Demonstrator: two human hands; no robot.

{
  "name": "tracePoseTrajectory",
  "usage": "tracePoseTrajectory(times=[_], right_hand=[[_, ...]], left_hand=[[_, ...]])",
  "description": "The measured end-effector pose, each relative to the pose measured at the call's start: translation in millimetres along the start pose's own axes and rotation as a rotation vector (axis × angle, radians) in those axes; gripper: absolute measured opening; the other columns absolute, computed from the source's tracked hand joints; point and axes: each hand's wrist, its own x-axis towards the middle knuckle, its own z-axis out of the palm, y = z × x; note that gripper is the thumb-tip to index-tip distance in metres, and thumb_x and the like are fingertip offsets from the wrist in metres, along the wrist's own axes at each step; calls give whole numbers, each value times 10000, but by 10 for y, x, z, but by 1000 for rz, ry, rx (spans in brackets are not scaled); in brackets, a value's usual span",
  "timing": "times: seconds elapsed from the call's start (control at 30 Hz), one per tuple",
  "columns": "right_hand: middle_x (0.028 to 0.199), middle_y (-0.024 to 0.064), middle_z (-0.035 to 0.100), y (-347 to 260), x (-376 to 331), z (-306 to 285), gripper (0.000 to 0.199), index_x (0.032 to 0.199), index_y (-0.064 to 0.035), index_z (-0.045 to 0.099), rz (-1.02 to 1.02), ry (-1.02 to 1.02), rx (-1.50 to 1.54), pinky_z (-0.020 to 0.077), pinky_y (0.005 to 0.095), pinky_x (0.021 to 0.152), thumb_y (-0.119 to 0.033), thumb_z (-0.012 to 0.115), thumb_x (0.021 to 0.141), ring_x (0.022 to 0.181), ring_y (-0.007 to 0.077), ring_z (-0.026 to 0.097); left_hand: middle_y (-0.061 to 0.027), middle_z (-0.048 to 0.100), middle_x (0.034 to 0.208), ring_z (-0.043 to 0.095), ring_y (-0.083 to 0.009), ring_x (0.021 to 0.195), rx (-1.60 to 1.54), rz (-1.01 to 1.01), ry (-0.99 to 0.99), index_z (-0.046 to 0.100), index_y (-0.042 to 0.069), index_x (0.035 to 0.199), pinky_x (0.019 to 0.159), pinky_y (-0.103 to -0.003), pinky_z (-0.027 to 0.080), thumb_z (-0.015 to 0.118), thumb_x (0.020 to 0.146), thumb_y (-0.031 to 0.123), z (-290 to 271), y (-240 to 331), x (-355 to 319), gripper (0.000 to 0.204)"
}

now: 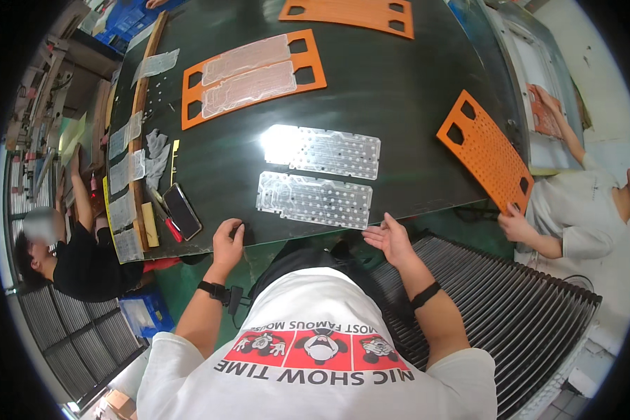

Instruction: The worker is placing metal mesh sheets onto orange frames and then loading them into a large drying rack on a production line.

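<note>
two silver-patterned sheets (315, 199) lie near the front edge of the dark table (416, 161). i see the right hand (392, 241) open beside the nearer sheet's right front corner; the left hand (227, 243) curls at that edge, its grip unclear to me.

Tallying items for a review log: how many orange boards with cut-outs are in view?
3: one board at the frame's top edge; a second board upper left; a third board at right, touched by a co-worker's hand. A partly covered orange piece farther right may be another.
</note>
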Motion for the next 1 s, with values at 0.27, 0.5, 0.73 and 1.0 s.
tracePoseTrajectory(times=[0.27, 0.5, 0.73, 1.0], right_hand=[[868, 163, 608, -204, 77, 257, 347, 1032, 33, 490, -181, 99, -270, 542, 322, 645, -295, 511, 919, 743, 225, 637], [798, 96, 625, -113, 290, 352, 267, 1016, 55, 581, -234, 52, -401, 518, 272, 545, -182, 496, 928, 603, 151, 616], [641, 39, 588, -7, 172, 392, 212, 874, 48, 624, -453, 183, -613, 441, 242, 462, -136, 522, 902, 508, 90, 544], [780, 152, 657, 58, -634, 272, 224, 928, 41, 632, -782, 576, -963, 488, 326, 648, -129, 492, 890, 691, 223, 641]], left_hand=[[-110, 629, 858, 598, -183, 773, 18, -50, -13, 611, -11, 937, 722, -299, 470, 599, 841, 100, -21, -20, -215, 147], [-140, 639, 863, 624, -243, 795, 14, -126, -33, 620, -8, 919, 731, -315, 482, 602, 832, 100, -13, 146, -386, 140], [-140, 634, 854, 615, -242, 776, -25, -26, -140, 619, -13, 902, 705, -316, 481, 604, 831, 95, -129, 48, -301, 131], [-156, 622, 833, 611, -274, 752, -140, 317, -431, 607, -20, 865, 685, -327, 479, 596, 825, 77, -92, -150, 324, 106]])
